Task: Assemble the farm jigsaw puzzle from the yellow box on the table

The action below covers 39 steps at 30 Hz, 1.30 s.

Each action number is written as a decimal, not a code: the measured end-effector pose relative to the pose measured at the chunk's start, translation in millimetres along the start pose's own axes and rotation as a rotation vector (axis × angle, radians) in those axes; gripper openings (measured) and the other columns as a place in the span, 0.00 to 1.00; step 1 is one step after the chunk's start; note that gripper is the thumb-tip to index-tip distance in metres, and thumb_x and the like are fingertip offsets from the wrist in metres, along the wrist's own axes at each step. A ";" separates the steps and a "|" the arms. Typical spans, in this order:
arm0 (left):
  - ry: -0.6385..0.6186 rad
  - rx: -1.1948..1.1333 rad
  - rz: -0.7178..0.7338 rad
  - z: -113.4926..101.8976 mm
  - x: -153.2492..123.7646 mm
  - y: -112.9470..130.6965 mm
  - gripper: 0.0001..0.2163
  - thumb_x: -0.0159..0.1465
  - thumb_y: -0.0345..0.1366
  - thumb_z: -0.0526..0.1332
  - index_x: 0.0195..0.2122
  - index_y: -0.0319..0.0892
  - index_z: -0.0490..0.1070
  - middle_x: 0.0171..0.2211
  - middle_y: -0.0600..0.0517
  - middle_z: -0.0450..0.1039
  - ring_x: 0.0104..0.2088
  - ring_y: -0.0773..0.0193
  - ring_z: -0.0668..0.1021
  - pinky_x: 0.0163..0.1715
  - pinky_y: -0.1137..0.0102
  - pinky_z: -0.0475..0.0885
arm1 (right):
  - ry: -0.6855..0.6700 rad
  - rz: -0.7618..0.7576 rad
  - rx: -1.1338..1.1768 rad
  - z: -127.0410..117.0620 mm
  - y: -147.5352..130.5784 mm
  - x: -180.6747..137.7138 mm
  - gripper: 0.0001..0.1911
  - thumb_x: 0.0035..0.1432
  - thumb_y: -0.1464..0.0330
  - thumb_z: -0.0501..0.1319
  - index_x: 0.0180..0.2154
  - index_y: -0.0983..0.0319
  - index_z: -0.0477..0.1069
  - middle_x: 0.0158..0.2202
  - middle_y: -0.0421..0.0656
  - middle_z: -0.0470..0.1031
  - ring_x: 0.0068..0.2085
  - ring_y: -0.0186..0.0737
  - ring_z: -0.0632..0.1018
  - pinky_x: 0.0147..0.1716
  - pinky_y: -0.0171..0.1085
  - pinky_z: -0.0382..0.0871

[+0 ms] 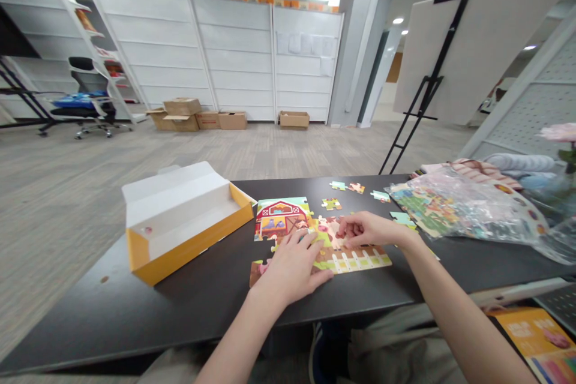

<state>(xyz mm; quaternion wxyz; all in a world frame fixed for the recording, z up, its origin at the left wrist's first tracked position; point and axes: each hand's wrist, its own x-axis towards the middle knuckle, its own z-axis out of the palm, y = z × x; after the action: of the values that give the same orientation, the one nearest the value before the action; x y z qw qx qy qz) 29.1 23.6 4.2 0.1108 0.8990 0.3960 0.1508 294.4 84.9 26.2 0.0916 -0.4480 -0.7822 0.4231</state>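
Observation:
A partly joined farm jigsaw puzzle (288, 219) with a red barn lies on the black table (135, 306). My left hand (292, 267) rests flat on its lower left part, fingers stretched out. My right hand (366, 231) is curled over the puzzle's middle right, fingertips pinched on a puzzle piece pressed against the picture. Several loose pieces (346, 187) lie just beyond the puzzle, and one more (402, 218) lies by my right wrist.
An open yellow and white box (180, 222) stands left of the puzzle. Clear plastic bags with printed sheets (463, 207) cover the table's right side, with folded cloth and a pink flower behind. A black easel, cardboard boxes and an office chair stand on the floor beyond.

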 end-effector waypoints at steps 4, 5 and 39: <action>-0.002 0.001 0.005 -0.1 1.3 -2.4 0.24 0.66 0.54 0.59 0.58 0.47 0.70 0.61 0.47 0.70 0.63 0.47 0.66 0.64 0.51 0.60 | 0.122 -0.030 0.035 -12.1 -3.9 -11.2 0.23 0.54 0.51 0.67 0.43 0.62 0.77 0.31 0.42 0.77 0.32 0.38 0.76 0.31 0.35 0.68; -0.006 0.003 0.005 -0.4 1.6 -3.2 0.24 0.66 0.55 0.60 0.58 0.47 0.70 0.61 0.47 0.70 0.63 0.46 0.67 0.64 0.51 0.61 | 0.245 -0.040 0.044 -17.5 -1.2 -18.1 0.24 0.55 0.50 0.66 0.43 0.62 0.77 0.34 0.44 0.79 0.34 0.40 0.77 0.34 0.36 0.70; 0.011 0.100 0.015 3.7 15.1 -4.7 0.15 0.69 0.49 0.57 0.45 0.43 0.72 0.49 0.45 0.73 0.54 0.48 0.71 0.56 0.54 0.68 | 0.694 0.551 -0.239 -13.8 86.6 -143.0 0.25 0.41 0.61 0.70 0.44 0.60 0.74 0.38 0.44 0.78 0.30 0.40 0.77 0.31 0.36 0.70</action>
<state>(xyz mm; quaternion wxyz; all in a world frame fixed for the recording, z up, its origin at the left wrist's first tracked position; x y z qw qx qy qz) 36.9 37.7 2.0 0.0624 0.9055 0.3969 0.1366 438.8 2.4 4.2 0.1802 -0.7619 -0.6003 0.1634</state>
